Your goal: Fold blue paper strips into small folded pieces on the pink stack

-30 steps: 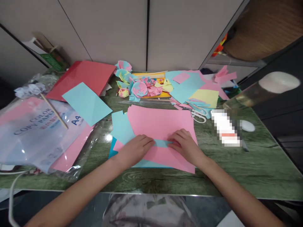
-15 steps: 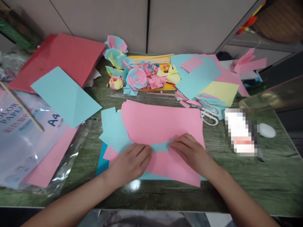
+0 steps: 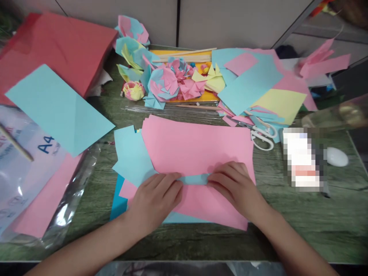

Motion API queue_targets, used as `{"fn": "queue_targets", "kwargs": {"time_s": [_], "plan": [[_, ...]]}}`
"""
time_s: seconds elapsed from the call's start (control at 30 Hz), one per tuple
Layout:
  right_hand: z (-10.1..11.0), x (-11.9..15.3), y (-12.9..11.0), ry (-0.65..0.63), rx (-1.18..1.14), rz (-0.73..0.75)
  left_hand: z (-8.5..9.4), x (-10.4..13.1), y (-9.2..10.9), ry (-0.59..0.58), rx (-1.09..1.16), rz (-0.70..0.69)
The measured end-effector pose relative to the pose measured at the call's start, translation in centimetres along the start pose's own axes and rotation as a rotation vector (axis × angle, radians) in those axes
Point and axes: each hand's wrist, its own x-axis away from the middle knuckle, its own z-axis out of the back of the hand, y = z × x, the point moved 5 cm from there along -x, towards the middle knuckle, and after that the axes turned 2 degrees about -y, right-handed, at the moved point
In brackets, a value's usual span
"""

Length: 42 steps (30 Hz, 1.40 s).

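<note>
A narrow light-blue paper strip (image 3: 194, 179) lies across the pink sheets (image 3: 198, 145) in the middle. My left hand (image 3: 161, 195) pinches its left end and my right hand (image 3: 234, 188) pinches its right end, fingers pressed together on both. The fingers cover both ends of the strip. Under and left of the pink sheets are light-blue pieces (image 3: 132, 155). White-handled scissors (image 3: 263, 140) lie at the upper right corner of the stack.
Folded paper flowers (image 3: 163, 84), wires (image 3: 172, 111) and loose coloured sheets (image 3: 247, 90) lie behind. To the left are a red folder (image 3: 57, 46), a blue sheet (image 3: 61, 109) and a plastic paper bag (image 3: 25, 172). A phone (image 3: 301, 159) and a white mouse (image 3: 337, 157) lie right.
The camera view has shifted closer and lower, so things at the sides sit further outward. Both hands still hold the strip, which now looks more level and a little shorter between them.
</note>
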Motion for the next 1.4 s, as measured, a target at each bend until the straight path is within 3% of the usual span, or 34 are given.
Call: {"fn": "queue_targets", "kwargs": {"time_s": [0.3,0.47,0.8,1.0,1.23,1.4], "plan": [[-0.2,-0.4,-0.4,0.028,-0.058,-0.150,0.5,-1.3,-0.3,-0.039,0.168,0.140],[-0.2,-0.4,-0.4,0.042,-0.057,-0.187,0.4,-1.4,-0.3,-0.043,0.195,0.102],[-0.3,-0.4,-0.4,0.077,-0.004,-0.246,-0.2,-1.5,-1.3,-0.179,0.360,0.298],[-0.4,-0.5,-0.2,0.103,-0.023,-0.284,-0.4,-1.8,-1.3,-0.221,0.306,0.341],[-0.4,-0.5,-0.3,0.099,-0.013,-0.292,-0.3,-2.1,-0.6,-0.194,0.124,0.240],[-0.3,-0.8,-0.3,0.056,0.022,-0.305,-0.5,-2.1,-0.8,-0.241,0.071,0.317]]}}
